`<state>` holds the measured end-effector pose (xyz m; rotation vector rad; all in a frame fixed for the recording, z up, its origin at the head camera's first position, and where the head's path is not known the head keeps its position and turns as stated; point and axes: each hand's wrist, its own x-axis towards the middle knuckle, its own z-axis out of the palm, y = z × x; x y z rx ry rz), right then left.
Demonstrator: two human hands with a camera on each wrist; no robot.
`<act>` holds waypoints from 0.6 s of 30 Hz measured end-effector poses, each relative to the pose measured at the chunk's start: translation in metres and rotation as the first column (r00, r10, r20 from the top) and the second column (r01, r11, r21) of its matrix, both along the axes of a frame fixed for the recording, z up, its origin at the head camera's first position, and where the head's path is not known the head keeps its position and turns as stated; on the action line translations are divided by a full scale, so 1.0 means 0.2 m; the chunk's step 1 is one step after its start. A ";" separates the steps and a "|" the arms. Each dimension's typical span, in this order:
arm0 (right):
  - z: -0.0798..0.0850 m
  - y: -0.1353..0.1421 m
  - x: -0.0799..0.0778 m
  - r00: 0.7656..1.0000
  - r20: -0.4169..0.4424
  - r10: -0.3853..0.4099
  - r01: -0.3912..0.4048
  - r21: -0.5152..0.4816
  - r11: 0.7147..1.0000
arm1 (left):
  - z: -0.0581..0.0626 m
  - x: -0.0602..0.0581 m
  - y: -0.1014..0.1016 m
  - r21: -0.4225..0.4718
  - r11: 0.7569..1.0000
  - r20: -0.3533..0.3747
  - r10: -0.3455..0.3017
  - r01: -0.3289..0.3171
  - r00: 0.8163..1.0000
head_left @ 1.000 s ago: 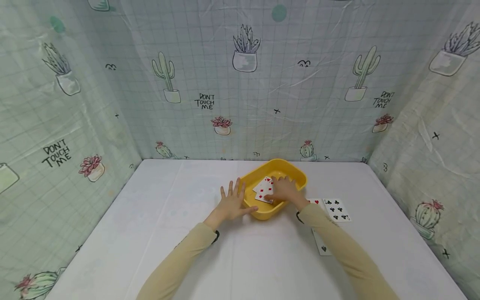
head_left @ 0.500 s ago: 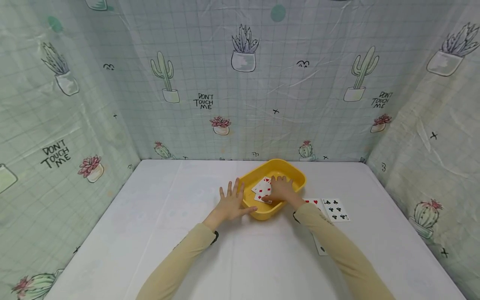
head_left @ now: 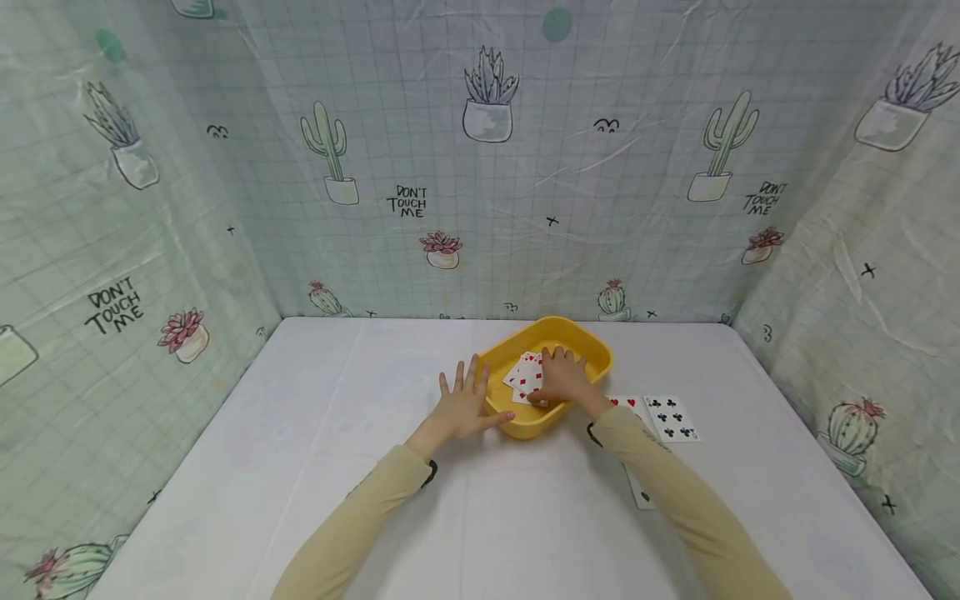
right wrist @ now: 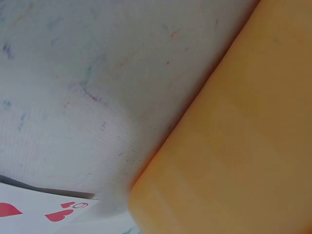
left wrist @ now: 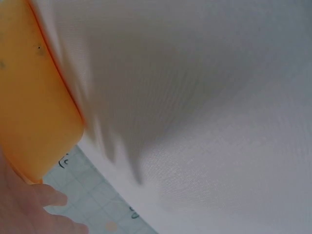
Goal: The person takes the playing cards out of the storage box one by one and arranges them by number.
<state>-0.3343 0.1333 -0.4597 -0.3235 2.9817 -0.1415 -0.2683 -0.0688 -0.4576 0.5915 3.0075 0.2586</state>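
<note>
My left hand (head_left: 459, 411) has its fingers straight and spread against the near left side of a yellow plastic tray (head_left: 513, 427). In the left wrist view, fingertips (left wrist: 51, 195) show beside the tray's wall (left wrist: 39, 97). My right hand (head_left: 564, 377) reaches over the tray's right rim, above overlapping playing cards (head_left: 522, 377) with red pips. Its thumb lies at the cards' lower edge and the fingers at their far side. Whether it pinches a card is hidden. The right wrist view shows only the tray's outer wall (right wrist: 234, 126) and a hearts card (right wrist: 44, 212).
Right of the tray lie a six of clubs (head_left: 672, 418), a hearts card (head_left: 628, 402) partly under my right sleeve (head_left: 675, 492), and a spade card (head_left: 642, 497) nearer me. The white table (head_left: 420, 517) meets a cactus-print cloth (head_left: 405, 275) at the back and sides.
The cards in the tray have shifted slightly, with more red pips showing at their upper edge. My right hand has moved a little left. The left hand stays put.
</note>
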 end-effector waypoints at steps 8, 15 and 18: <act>0.01 0.01 0.00 1.000 0.003 0.013 -0.013 -0.047 0.999 | 0.00 0.00 0.00 -0.002 1.000 0.005 -0.002 0.002 1.000; 0.02 0.01 0.00 0.999 -0.026 0.021 -0.022 -0.056 0.998 | -0.01 0.00 0.00 0.017 1.000 0.012 -0.003 0.002 1.000; 0.02 0.01 0.01 0.999 -0.041 0.030 -0.032 -0.056 0.998 | -0.01 -0.01 0.00 0.015 1.000 0.009 -0.006 0.006 1.000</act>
